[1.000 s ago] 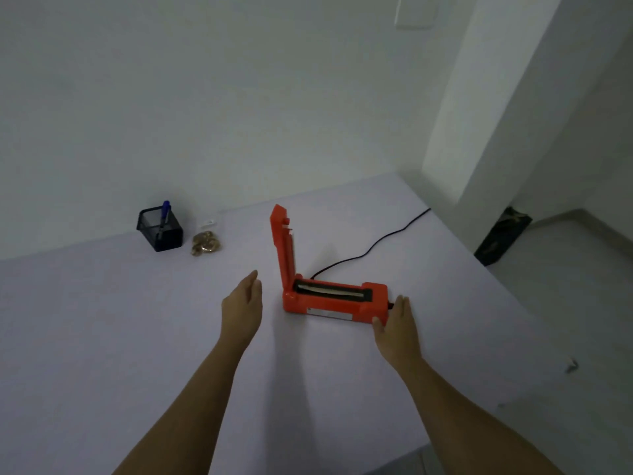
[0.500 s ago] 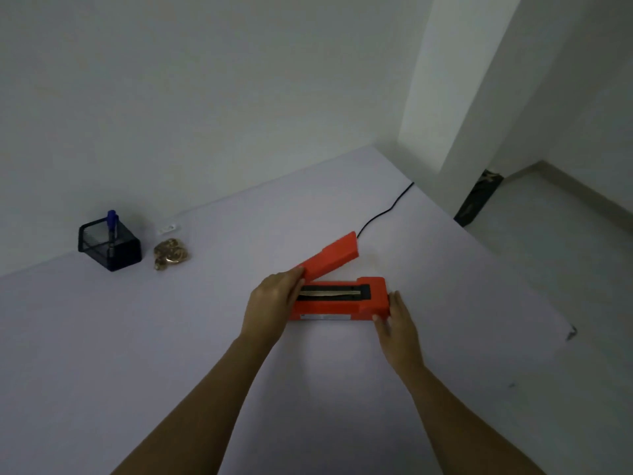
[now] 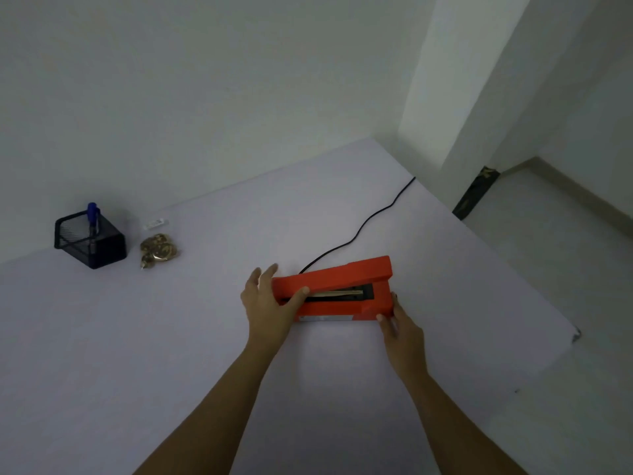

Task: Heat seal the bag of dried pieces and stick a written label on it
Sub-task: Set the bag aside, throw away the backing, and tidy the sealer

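An orange heat sealer (image 3: 337,289) lies in the middle of the table, its lid nearly down over the base with a thin gap showing the sealing strip. My left hand (image 3: 269,301) grips the sealer's left end, thumb on the front and fingers behind the lid. My right hand (image 3: 399,325) rests against the sealer's right end. A clear bag of golden-brown dried pieces (image 3: 158,251) lies far left on the table, away from both hands. A small white label (image 3: 157,223) lies just behind the bag.
A black mesh pen holder (image 3: 89,242) with a blue pen (image 3: 91,214) stands left of the bag near the wall. The sealer's black cord (image 3: 368,222) runs back right over the table (image 3: 171,337) edge. Floor drops away on the right.
The sealer's lid, upright a second ago, has swung down to nearly closed. My left hand moved from the table onto the sealer's left end. My right hand stayed at the right end.
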A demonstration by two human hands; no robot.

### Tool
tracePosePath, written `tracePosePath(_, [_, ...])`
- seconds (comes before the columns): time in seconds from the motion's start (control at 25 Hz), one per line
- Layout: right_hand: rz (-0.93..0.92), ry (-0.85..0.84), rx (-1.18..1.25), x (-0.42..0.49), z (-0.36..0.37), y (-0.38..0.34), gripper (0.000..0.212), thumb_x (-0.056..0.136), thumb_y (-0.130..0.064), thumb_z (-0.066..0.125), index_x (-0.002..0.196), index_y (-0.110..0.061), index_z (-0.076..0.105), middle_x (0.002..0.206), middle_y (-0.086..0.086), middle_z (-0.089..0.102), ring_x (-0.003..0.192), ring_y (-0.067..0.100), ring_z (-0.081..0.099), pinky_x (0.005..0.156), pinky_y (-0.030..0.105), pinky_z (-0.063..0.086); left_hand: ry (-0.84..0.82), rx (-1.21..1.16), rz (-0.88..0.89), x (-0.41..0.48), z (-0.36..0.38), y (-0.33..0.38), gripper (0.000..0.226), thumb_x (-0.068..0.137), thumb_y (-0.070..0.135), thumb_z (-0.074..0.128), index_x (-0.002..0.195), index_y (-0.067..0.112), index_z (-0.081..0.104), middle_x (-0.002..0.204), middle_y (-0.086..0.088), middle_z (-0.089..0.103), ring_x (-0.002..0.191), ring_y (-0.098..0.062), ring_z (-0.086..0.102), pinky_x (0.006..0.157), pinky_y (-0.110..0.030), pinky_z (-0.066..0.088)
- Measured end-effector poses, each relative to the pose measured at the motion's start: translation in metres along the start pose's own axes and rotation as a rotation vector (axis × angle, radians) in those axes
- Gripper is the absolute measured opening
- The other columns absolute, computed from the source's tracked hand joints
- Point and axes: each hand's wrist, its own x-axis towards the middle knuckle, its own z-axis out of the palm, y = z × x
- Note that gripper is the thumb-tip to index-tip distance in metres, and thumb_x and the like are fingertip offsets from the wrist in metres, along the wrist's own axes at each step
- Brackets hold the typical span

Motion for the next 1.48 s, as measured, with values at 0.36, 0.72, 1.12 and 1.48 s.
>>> tracePosePath(0.36, [-0.059,-0.125,0.06,0.106,0.027,-0.011,0.055,0.09,-0.021,0.053,0.14,-0.016,0.03,0.125,0.014,0.059,0.114,0.026,0.056,0.096,0.033,0.042,0.007,-0.7,-0.441,0.057,0.011,0.011,0.057,0.075,0.025,0.074,0.124,0.01,0.051,0.12,-0.01,0.06,0.107,-0.024,0.057,0.093,-0.037,0.046])
tracePosePath(0.72, [-0.21,-0.185,0.108,0.255,0.099,-0.063,0.049,0.09,-0.015,0.054,0.136,-0.007,0.037,0.117,0.017,0.064,0.104,0.021,0.059,0.09,0.024,0.041,0.172,-0.771,-0.41,0.197,-0.002,0.02,0.052,0.077,0.026,0.072,0.122,0.007,0.052,0.117,-0.007,0.06,0.106,-0.023,0.056,0.086,-0.032,0.041])
tracePosePath(1.12, [-0.245,-0.165,0.133,0.348,0.15,-0.087,0.049,0.091,-0.018,0.054,0.136,-0.011,0.038,0.124,0.016,0.06,0.114,0.027,0.057,0.095,0.025,0.038,0.213,-0.743,-0.375,0.308,-0.007,0.022,0.057,0.075,0.031,0.074,0.122,0.006,0.054,0.119,-0.011,0.061,0.109,-0.026,0.057,0.097,-0.038,0.043])
tracePosePath(1.48, [-0.29,-0.181,0.035,0.358,0.158,-0.087,0.05,0.092,-0.021,0.051,0.138,-0.01,0.035,0.131,0.016,0.055,0.12,0.027,0.052,0.099,0.026,0.035,0.246,-0.78,-0.407,0.311,-0.002,0.023,0.071,0.075,0.034,0.074,0.133,0.007,0.044,0.131,-0.01,0.053,0.115,-0.025,0.051,0.094,-0.033,0.04])
